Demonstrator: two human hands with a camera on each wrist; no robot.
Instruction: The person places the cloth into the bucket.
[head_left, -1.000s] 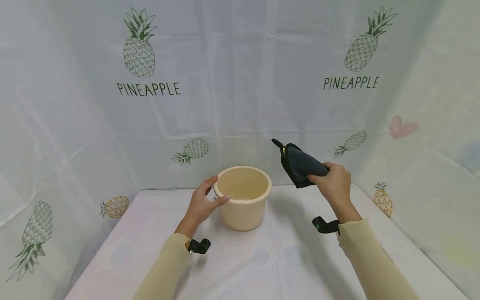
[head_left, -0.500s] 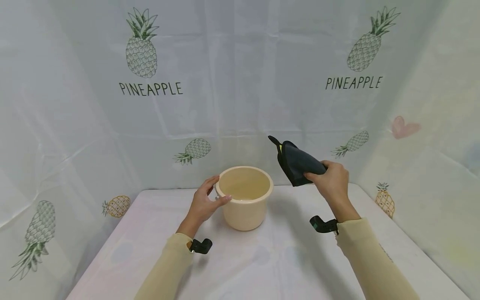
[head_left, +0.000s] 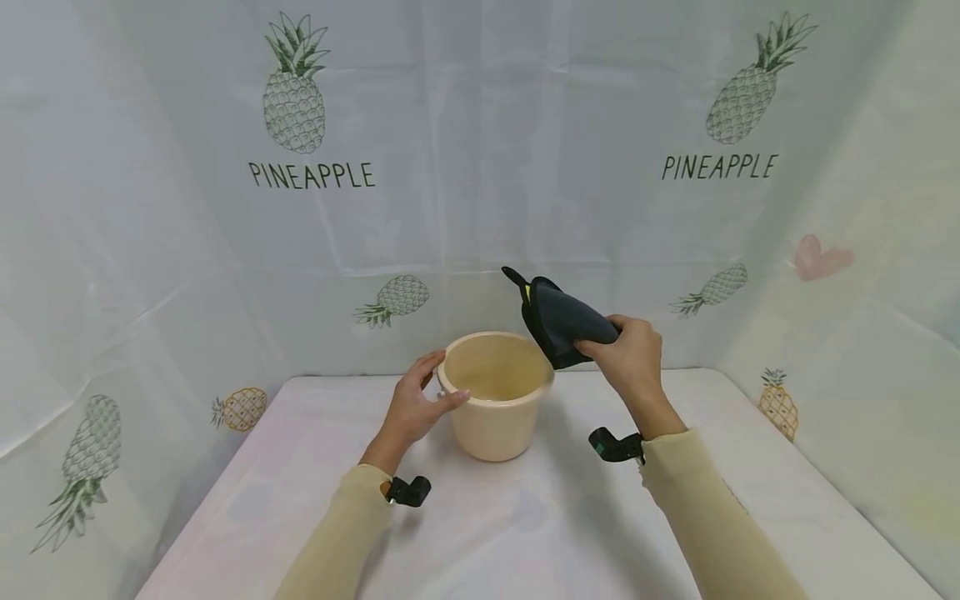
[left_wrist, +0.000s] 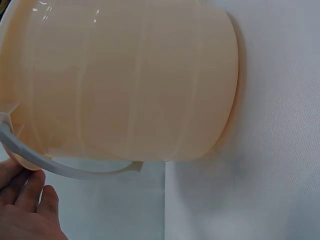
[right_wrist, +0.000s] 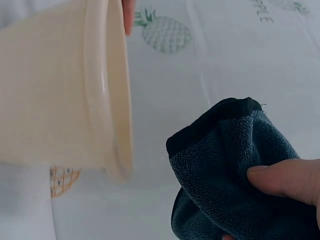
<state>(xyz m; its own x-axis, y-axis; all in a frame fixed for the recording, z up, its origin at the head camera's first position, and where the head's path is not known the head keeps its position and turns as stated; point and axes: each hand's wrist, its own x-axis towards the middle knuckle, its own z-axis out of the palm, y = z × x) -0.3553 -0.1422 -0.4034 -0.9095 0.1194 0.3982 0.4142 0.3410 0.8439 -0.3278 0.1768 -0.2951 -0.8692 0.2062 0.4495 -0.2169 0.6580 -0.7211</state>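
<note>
A cream plastic bucket (head_left: 495, 425) stands upright on the table, its grey handle (left_wrist: 70, 171) hanging at the side in the left wrist view. My left hand (head_left: 416, 404) holds the bucket's rim at its left, thumb at the front edge and fingers farther back. My right hand (head_left: 626, 354) grips a folded dark blue-grey cloth (head_left: 566, 321) with black edging and a small loop. It hangs in the air above the bucket's right rim. The right wrist view shows my thumb pressed into the fuzzy cloth (right_wrist: 215, 170), apart from the bucket. Some right-hand fingers are hidden behind it.
A white cloth covers the table (head_left: 300, 500). Pale sheets printed with pineapples (head_left: 294, 108) hang behind and at both sides. Each wrist wears a small black camera, one on the left (head_left: 408, 492) and one on the right (head_left: 615, 446).
My right hand has moved left with the cloth, from beside the bucket to over its right rim. My left hand stays on the rim. The head view has shifted slightly.
</note>
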